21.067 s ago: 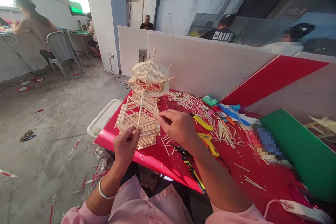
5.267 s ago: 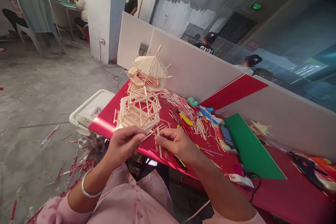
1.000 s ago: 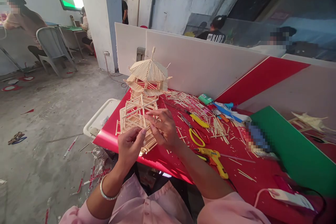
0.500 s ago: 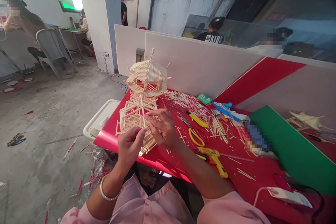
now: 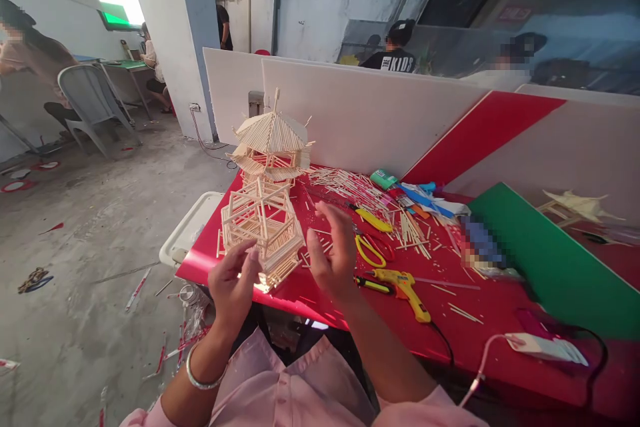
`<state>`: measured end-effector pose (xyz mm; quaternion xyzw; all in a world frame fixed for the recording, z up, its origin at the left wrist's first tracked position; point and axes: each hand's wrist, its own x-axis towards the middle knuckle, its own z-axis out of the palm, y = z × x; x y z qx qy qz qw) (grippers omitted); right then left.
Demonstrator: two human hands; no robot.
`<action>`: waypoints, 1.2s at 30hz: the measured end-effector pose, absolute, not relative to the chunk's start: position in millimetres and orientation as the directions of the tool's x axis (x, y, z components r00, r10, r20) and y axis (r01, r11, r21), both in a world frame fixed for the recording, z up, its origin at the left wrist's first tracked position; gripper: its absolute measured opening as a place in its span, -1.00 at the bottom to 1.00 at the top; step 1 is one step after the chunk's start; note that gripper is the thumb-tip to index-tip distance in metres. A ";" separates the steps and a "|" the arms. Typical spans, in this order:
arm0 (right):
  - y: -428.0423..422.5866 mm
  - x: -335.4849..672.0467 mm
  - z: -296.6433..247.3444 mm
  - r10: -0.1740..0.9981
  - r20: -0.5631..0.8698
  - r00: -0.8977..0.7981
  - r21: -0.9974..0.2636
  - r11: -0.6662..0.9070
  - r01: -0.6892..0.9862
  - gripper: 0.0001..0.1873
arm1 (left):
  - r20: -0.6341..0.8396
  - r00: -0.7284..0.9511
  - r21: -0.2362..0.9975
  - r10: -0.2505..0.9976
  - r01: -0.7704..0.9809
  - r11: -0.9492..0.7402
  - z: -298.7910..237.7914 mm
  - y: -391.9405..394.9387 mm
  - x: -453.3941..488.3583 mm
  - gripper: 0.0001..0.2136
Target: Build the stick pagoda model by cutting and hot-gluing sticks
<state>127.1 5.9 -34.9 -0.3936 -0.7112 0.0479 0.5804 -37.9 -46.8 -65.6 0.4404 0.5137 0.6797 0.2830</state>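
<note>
In the head view a half-built pavilion model of thin wooden sticks stands near the front left of the red table. My left hand is at its front left corner, thumb and forefinger tips close together in a pinch. Whether a small piece sits between them I cannot make out. To the right of the model, my right hand is raised with thumb and fingers apart and holds nothing. Behind the half-built model rises a roofed stick pavilion with two roof tiers and a spire.
On the red table lie a yellow glue gun, yellow-handled scissors, yellow-handled pliers and loose sticks. A green board leans at the right. White panels line the back. Other people sit beyond.
My right hand has drawn away from the model to the right, and its fingers have spread. The left hand has stayed close to the model's front. The camera view has shifted slightly.
</note>
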 end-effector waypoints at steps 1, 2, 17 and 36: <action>3.6 129.7 -44.4 0.676 0.734 0.061 -0.617 0.626 0.477 -0.44 | 0.325 -0.502 0.942 0.801 0.100 -0.320 -73.3 -50.5 -38.9 -0.80; 2.4 131.9 -54.8 0.741 0.664 0.104 -0.699 0.565 0.438 -0.46 | 0.350 -0.547 0.935 0.760 0.149 -0.323 -81.2 -54.5 -40.1 -0.84; -3.0 126.5 -118.4 0.926 0.376 0.037 -0.913 0.364 0.184 -0.34 | 0.399 -0.475 0.881 0.784 0.434 -0.186 -155.6 -57.2 -48.7 -0.76; -62.8 147.4 -75.3 0.824 0.539 -0.177 -0.776 0.567 0.277 -0.62 | 0.116 -0.489 0.979 0.865 -0.093 -0.183 -92.3 -65.8 -18.4 -0.77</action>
